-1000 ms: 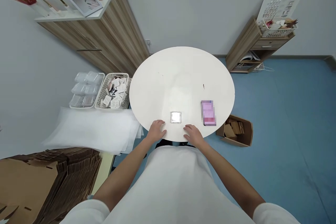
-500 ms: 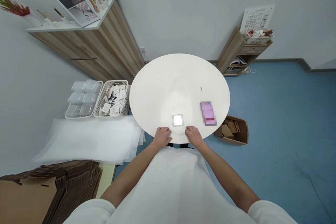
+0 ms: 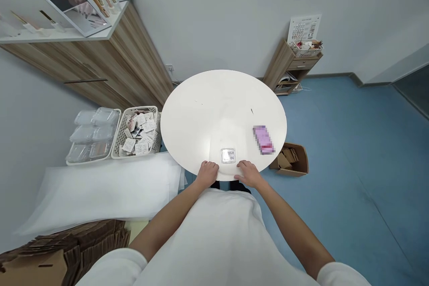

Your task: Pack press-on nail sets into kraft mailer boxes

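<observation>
My left hand (image 3: 208, 173) rests on the near edge of a white oval table (image 3: 187, 111), its fingers lying on the top and nothing in it. Across from it, my right hand (image 3: 248, 173) lies on the same edge, empty, with its fingers slightly apart. Between and just beyond both hands is a small clear flat case (image 3: 228, 155) with dark marks or small items showing in it; neither hand touches it. To the right, beyond my right hand, lies a pinkish-purple rectangular thing (image 3: 263, 140), blurred into blocks.
Left of the table stand a white basket of cards (image 3: 119, 140) and a basket of clear plastic boxes (image 3: 92, 132). White sheets (image 3: 110, 187) and folded cardboard (image 3: 36, 268) lie nearer. An open carton (image 3: 303, 161) sits on the floor at right. Cabinets (image 3: 134, 53) stand behind.
The view has swung somewhat to the right. Both hands stay on the table edge, with the right fingers slightly shifted. Glare has left the clear case, so its contents show.
</observation>
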`<state>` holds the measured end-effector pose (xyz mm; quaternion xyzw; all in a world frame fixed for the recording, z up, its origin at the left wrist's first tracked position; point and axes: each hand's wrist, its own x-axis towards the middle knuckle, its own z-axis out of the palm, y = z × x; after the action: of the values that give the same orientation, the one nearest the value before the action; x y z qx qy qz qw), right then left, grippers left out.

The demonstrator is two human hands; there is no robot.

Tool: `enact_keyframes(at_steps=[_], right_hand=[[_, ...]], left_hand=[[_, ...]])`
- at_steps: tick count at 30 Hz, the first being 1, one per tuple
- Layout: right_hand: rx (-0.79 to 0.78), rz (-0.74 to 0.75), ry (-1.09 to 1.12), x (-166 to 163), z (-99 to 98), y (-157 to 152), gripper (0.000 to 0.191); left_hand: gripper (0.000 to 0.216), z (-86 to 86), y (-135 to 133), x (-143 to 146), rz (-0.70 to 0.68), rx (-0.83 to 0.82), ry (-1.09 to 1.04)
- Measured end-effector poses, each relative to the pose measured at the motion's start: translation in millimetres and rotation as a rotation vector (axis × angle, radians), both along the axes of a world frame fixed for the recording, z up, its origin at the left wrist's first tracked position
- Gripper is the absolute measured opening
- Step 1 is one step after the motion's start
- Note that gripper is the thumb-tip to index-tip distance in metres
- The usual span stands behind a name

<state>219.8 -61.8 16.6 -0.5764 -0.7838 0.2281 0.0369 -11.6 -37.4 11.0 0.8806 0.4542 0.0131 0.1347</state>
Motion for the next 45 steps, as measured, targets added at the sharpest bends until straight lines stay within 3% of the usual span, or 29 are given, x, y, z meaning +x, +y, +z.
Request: enact_keyframes(at_steps=[2,6,11,18,21,24,28,32,35,38,45], right_hand=[[0.029,0.02,-0.01,0,-0.3,-3,0.043],[-0.005,-0.02,-0.011,2,0.4,0,0.017],[-0.062,-0.09,0.068,9,7.2,20,0.026],[-0.12,-0.163,0.109,11,3.5,60,0.027],[-0.165,-0.212,0.103,7,-4.5,68,0.026],[-0.161,-0.226,0.084,6,-12.6,70,0.026],[-0.134,-0.209,0.058,4,-16.6,70,0.028],[0.055,-0.186,0.026,0,-8.5,64,0.032],[0.189,0.036,0.034,-7,-0.9,55,0.029],[0.159,0.255,0.034,-14,0.0,51,0.029],[0.086,0.274,0.001,-18,-11.2,68,0.032]], left_hand=[[0.02,2.4,-2,0,0.022,-0.038,-0.026],[0.024,6.4,-3,1,0.108,-0.159,-0.135],[0.023,10.2,9,5,0.322,-0.277,-0.314],[0.023,14.5,37,9,0.535,-0.275,-0.268],[0.031,15.0,37,12,0.603,-0.158,-0.203],[0.036,17.5,27,19,0.475,0.011,-0.158],[0.034,18.4,13,33,0.146,-0.012,-0.114],[0.034,11.8,13,41,0.186,-0.062,-0.073],[0.034,7.9,17,39,0.192,-0.075,-0.075],[0.036,7.1,22,34,0.159,-0.069,-0.081],[0.037,7.0,35,29,0.068,-0.114,-0.097]])
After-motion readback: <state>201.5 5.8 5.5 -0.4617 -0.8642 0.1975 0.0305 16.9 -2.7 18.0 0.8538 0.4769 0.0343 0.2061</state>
